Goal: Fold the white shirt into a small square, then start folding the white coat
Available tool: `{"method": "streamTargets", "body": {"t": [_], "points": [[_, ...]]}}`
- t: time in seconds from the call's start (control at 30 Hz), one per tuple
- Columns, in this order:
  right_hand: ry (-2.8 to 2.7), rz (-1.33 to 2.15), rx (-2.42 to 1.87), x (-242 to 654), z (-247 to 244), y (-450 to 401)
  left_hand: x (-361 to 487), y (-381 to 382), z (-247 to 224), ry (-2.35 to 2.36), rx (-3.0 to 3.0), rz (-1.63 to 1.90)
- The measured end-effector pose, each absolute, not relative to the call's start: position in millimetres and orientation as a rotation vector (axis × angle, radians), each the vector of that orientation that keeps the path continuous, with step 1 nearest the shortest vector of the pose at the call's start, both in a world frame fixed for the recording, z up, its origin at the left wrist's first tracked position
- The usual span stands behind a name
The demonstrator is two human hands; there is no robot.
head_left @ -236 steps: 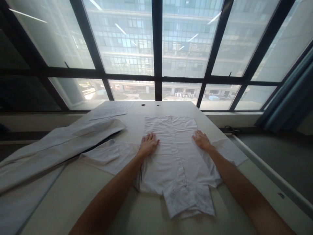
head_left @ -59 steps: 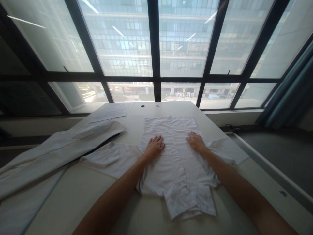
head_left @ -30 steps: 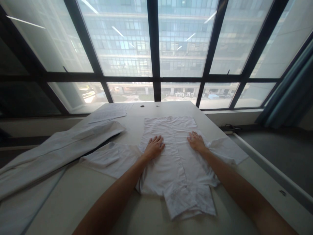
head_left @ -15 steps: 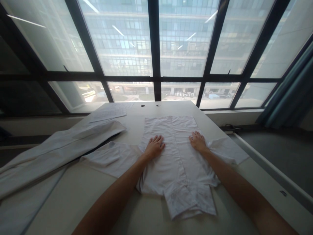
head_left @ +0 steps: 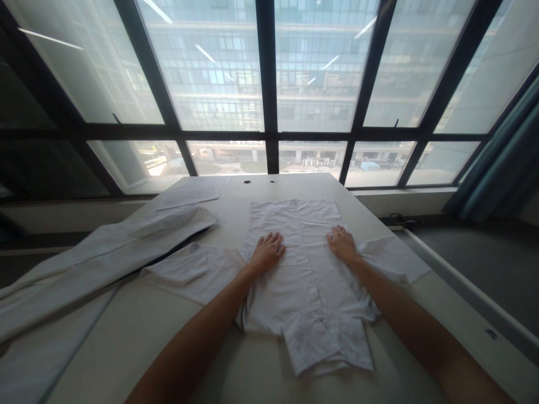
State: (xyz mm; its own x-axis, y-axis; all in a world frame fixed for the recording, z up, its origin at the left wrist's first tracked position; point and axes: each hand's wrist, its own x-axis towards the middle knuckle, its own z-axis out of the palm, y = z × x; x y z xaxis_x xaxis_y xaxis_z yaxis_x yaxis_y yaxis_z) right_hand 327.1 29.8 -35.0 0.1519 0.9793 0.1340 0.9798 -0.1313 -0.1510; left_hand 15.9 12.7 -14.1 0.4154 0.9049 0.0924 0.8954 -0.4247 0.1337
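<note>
On the counter (head_left: 126, 336) I see a long white garment (head_left: 105, 252) at far left. My left hand (head_left: 266, 252) lies flat, fingers spread, on the shirt (head_left: 303, 280) spread mid-counter; my right hand (head_left: 342, 244) presses flat on its right half, gripping nothing. A curtain (head_left: 501, 168) hangs rightmost.

Daylight pours in through the window (head_left: 269, 84) behind the bench (head_left: 126, 325), so the scene is backlit: the glass is bright and hazy, with streaks of reflected ceiling lights, while the frames and the wall below the window go nearly black. The shirt (head_left: 303, 280) is softly lit, with faint shadows toward the camera. The wide lens bends the frames outward near the edges. Focus is fair throughout.
</note>
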Motion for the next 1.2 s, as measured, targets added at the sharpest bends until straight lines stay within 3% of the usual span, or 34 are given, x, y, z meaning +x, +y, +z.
{"method": "streamTargets", "body": {"t": [0.4, 0.6, 0.97, 1.2], "points": [[-1.914, -0.176, -2.063, 312.0, -21.3, 16.3, 16.5, 11.0, -11.3, 1.645, 2.581, 0.234], [-2.382, 0.126, -1.602, 291.9, -18.2, 9.4, 16.7, 11.2, -11.2, 1.648, 2.59, 0.235], [-2.197, 0.113, -2.01, 299.5, -21.0, 13.2, 16.0, 12.4, -12.9, 1.641, 2.584, 0.229], [-2.166, 0.097, -2.036, 301.1, -23.0, 14.8, 16.1, 11.8, -12.4, 1.643, 2.582, 0.24]]}}
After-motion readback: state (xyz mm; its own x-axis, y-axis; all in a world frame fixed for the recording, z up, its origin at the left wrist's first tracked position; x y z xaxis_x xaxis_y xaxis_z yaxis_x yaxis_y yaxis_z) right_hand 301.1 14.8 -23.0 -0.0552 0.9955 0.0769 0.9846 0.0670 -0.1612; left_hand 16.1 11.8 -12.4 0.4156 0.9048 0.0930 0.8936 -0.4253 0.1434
